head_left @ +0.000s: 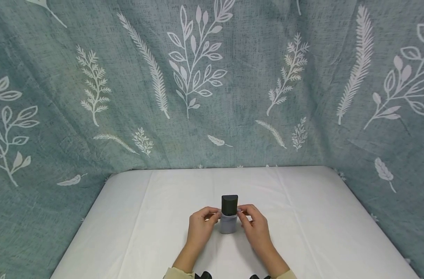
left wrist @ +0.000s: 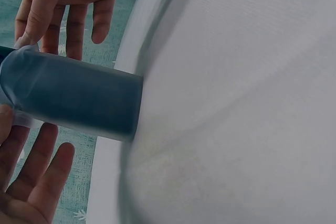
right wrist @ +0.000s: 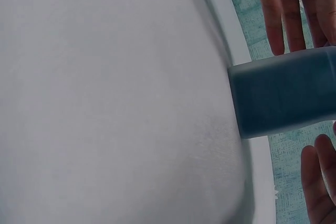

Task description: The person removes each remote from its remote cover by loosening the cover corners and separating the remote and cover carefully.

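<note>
While the black object (head_left: 229,205) stood in a grey sleeve (head_left: 228,225) on the table (head_left: 156,209), between the left grip (head_left: 200,228) and the right grip (head_left: 256,228), each grip pinched the sleeve's upper edge.

Place type: curtained booth, apparently indoors; whether within home, lab or office cannot be determined. Indicators: blue-green fabric backdrop (head_left: 243,85), loosely wrinkled, hung behind table (head_left: 302,248) and along its left and right sides. Backdrop print: white leaf sprigs (head_left: 97,89) and feathers (head_left: 145,58). Table covering: plain white cloth, lengthwise fold creases visible.
</note>
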Demonstrator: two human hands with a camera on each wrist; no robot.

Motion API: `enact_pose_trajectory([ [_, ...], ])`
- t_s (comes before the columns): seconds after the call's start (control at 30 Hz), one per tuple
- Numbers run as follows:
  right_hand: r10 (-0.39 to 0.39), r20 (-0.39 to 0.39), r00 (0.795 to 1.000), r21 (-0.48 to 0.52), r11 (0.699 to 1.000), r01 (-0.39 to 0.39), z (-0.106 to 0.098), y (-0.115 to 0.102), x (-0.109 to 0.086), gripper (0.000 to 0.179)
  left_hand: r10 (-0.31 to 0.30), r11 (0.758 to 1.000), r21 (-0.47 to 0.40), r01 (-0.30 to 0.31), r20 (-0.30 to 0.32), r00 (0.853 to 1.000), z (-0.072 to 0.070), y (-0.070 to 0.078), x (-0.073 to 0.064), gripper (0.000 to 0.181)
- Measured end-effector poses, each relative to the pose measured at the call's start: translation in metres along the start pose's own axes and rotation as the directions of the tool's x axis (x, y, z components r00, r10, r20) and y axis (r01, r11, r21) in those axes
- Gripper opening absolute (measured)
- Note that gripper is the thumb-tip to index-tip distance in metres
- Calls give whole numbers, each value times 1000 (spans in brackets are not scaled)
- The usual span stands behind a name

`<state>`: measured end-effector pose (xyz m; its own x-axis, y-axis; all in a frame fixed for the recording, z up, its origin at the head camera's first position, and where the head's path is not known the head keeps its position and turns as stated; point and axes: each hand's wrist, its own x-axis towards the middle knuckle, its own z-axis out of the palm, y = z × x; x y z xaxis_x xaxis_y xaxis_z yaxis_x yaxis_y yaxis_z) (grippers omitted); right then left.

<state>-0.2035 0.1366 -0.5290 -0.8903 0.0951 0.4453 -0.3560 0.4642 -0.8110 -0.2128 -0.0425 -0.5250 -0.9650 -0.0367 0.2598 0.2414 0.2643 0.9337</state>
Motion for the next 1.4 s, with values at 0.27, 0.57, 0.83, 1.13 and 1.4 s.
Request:
enact_pose_trajectory([
  [0.27,-5,16,1000,-22,1000,6,1,3,-1,14,14,999,44,-15,3,1000,-1,-2,0,4],
  [0.57,-18,27,999,-148,989,22,3,8,-4,15,-24,992,127,20,29,999,-3,-7,-3,8],
  [0.83,-1,50,999,-160,987,9,1,10,-6,15,3,990,138,-6,23,1000,-1,-13,-4,5],
  [1.13,74,92,993,-166,984,-58,0,10,-5,12,10,982,189,-11,9,1000,0,-12,-4,6],
  [1.4,69,88,994,-241,969,-46,0,11,-6,11,18,976,217,-25,33,999,-1,-15,-3,5],
])
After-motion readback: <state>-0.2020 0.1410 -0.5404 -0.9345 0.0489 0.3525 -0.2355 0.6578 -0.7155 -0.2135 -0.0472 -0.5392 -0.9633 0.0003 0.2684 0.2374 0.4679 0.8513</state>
